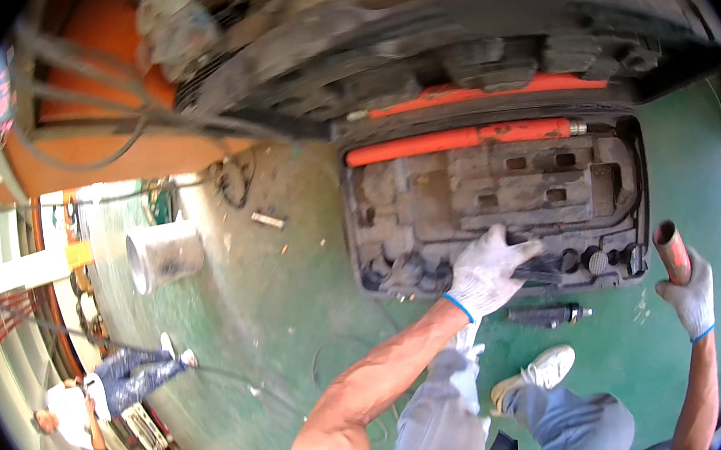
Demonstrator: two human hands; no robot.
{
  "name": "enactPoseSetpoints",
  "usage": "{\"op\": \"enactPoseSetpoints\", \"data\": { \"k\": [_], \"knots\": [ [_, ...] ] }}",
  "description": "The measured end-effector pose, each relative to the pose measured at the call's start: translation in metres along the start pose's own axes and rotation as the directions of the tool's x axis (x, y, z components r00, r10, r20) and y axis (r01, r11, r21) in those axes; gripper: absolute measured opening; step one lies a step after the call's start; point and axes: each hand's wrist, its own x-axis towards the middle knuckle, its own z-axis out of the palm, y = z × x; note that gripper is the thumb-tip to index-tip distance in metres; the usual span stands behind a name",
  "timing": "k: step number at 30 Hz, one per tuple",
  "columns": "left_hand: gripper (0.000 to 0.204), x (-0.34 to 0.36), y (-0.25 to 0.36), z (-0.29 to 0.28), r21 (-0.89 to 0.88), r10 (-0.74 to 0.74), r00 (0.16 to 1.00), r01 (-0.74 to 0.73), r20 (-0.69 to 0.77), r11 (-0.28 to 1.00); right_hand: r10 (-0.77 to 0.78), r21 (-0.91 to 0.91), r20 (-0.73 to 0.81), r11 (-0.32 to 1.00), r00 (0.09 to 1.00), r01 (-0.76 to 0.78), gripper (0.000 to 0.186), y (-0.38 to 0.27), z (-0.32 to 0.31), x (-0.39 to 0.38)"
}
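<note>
An open black moulded tool case (437, 198) lies on the floor before me, its lid raised at the far side. A long red cylinder (458, 140) with a metal end rests in the case's far slot. My left hand (488, 271), in a whitish glove, reaches over the near row of recesses. Its thumb and forefinger are apart, beside a dark part (541, 269); the other fingertips are hard to make out. At the right, my gloved right hand (691, 294) is closed around a worn red tube (672, 253), whose hollow end points up and away.
A black tool with a metal tip (549, 315) lies on the green floor between the case and my white shoe (548, 368). A whitish bucket (166, 254) stands to the left. Another person (87, 403) is farther left. Cables (244, 376) trail across the floor.
</note>
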Motion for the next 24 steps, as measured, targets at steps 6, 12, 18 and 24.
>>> {"op": "enactPoseSetpoints", "data": {
  "k": [6,12,18,24],
  "knots": [
    [0.065,-0.172,0.097,-0.136,-0.122,-0.162,0.879,0.119,-0.449,0.985,0.344,-0.113,0.349,0.939,0.872,-0.325,0.086,0.087,-0.083,-0.139],
    [0.07,-0.404,0.14,-0.186,-0.48,-0.718,0.694,0.614,-0.05,0.627,0.2,-0.289,0.662,0.957,0.722,0.0,0.079,-0.084,-0.073,-0.211],
    [0.063,-0.708,0.243,-0.127,-0.56,-0.954,0.192,0.828,0.23,0.032,-0.091,-0.163,0.897,0.841,0.432,0.515,0.072,-0.296,-0.061,-0.32],
    [0.051,-0.866,0.39,0.016,-0.768,-0.943,-0.2,0.548,0.265,-0.332,-0.137,-0.186,0.922,0.662,0.361,0.726,0.065,-0.383,-0.068,-0.38]
  ]
}}
